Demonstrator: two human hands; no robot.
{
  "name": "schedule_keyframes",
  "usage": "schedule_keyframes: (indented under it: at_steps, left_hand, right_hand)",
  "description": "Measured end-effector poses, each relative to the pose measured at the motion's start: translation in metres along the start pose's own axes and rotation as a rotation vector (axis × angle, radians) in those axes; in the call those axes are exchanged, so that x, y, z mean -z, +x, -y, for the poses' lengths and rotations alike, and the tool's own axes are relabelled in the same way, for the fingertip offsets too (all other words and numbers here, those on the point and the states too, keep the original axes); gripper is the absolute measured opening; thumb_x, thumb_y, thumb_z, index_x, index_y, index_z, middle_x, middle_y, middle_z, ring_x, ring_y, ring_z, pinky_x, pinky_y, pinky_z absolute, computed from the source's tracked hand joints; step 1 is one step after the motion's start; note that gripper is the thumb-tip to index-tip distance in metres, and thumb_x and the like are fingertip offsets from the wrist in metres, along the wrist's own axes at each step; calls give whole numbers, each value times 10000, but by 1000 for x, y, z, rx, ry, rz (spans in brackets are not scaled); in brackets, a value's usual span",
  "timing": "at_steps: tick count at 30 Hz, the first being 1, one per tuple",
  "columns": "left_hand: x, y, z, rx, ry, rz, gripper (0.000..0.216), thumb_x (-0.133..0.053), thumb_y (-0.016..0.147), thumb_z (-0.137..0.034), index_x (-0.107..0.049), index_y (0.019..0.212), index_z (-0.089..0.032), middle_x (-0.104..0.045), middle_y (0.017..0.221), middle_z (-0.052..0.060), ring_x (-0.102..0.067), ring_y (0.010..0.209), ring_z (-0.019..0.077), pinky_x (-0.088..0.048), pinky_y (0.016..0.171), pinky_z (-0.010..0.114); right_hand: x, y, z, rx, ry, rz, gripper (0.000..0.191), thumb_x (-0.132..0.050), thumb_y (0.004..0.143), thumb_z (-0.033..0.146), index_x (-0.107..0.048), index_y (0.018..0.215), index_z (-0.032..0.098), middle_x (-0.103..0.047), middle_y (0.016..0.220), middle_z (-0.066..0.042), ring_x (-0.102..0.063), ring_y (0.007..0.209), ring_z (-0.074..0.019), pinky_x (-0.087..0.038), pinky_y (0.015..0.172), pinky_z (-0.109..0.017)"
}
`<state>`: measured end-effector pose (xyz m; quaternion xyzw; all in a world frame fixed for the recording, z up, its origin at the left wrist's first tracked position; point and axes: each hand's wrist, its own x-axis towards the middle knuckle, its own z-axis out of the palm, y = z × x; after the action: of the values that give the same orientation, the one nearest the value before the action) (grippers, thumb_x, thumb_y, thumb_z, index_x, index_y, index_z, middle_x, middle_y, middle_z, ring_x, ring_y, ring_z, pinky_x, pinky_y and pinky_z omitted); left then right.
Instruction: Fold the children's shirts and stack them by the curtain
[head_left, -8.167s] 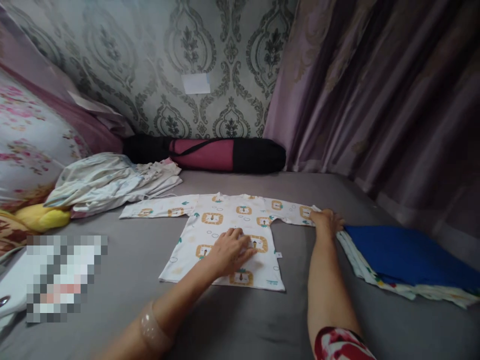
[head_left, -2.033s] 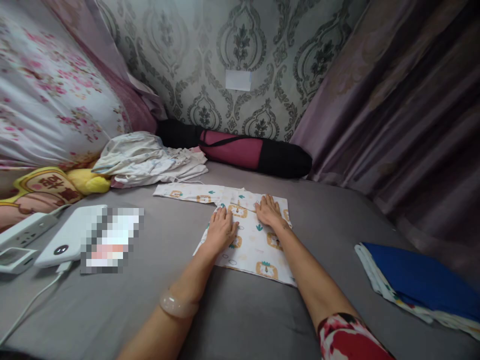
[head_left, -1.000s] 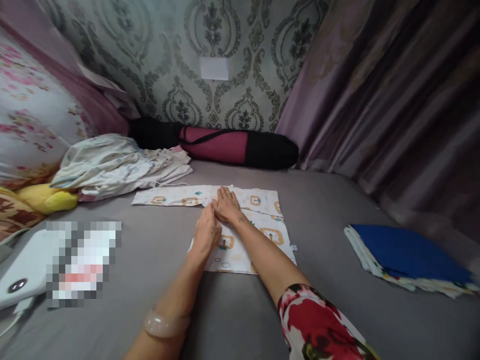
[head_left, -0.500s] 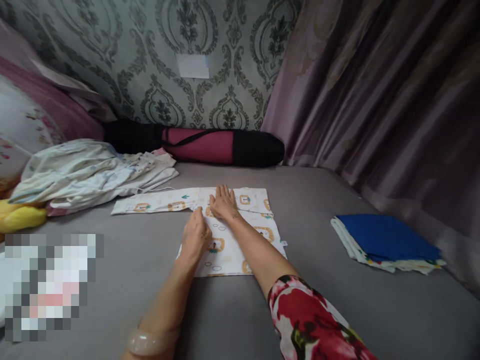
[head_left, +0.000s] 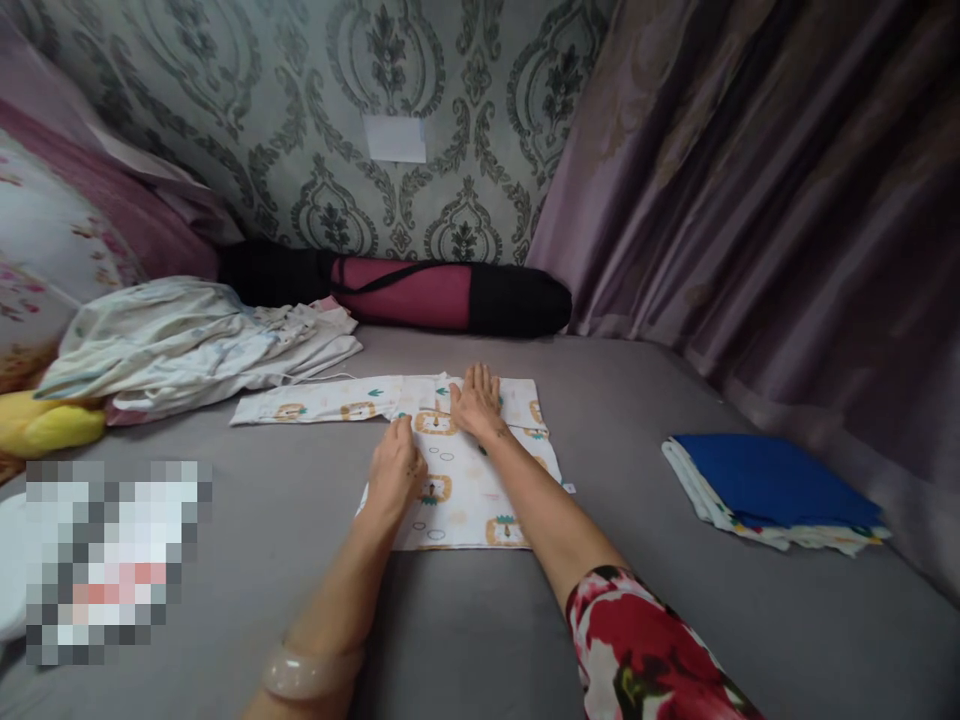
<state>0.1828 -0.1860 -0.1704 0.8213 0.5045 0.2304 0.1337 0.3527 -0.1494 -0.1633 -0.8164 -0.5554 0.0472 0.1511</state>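
Note:
A white child's long-sleeved shirt (head_left: 465, 510) printed with orange lion faces lies spread on the grey bed sheet. One sleeve (head_left: 315, 400) stretches out to the left, while on the right the fabric is folded in over the body. My left hand (head_left: 396, 465) is closed at the shirt's left edge, just below that sleeve, its fingertips partly hidden. Flat on the upper part of the shirt rests my right hand (head_left: 478, 402), fingers extended and pointing away from me.
To the right lies a folded stack with blue cloth (head_left: 772, 480) on top. Crumpled pale clothes (head_left: 202, 340) and a yellow plush thing (head_left: 56, 425) are at left. A long black and maroon bag (head_left: 405, 292) lies along the wall, beside a purple curtain (head_left: 637, 200).
My right hand has slid to the right across the upper part of the shirt, uncovering a lion print. My left hand stays at the left edge. The view has shifted slightly.

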Motion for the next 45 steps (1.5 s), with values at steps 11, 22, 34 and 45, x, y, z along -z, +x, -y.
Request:
schedule_keyframes:
  at_steps: [11, 22, 34, 45]
  left_hand:
    - [5, -2, -2, 17, 26, 35, 475, -367, 819, -53, -455, 1285, -85, -532, 1308, 199, -568, 1167, 270, -469, 964, 385]
    - [-1, -1, 2, -17, 67, 12, 475, -377, 804, -67, -468, 1270, -88, -526, 1329, 198, -543, 1204, 282, -457, 989, 402]
    - [-3, -2, 7, -38, -10, -22, 449, -377, 810, -68, -484, 1241, -131, -538, 1305, 172, -563, 1160, 262, -474, 958, 406]
    - [2, 2, 1, -22, -69, -58, 323, -404, 834, -69, -563, 1091, -182, -631, 1126, 93, -589, 1053, 214, -455, 941, 353]
  right_hand:
    - [-2, -1, -12, -17, 23, 90, 666, -216, 980, 415, -247, 1495, -5, -195, 1583, -164, -93, 1467, -269, -18, 1171, -424]
    - [3, -10, -43, -172, -35, -48, 660, -260, 981, 399, -250, 1488, -25, -203, 1574, -193, -113, 1462, -291, -53, 1167, -433]
    - [25, -3, -62, -141, 39, 113, 655, -201, 985, 410, -217, 1505, 13, -165, 1588, -176, -123, 1466, -250, -112, 1169, -396]
    - [19, -6, -100, -134, -167, 43, 679, -201, 989, 441, -243, 1489, -17, -221, 1569, -190, -163, 1450, -292, -129, 1164, -397]
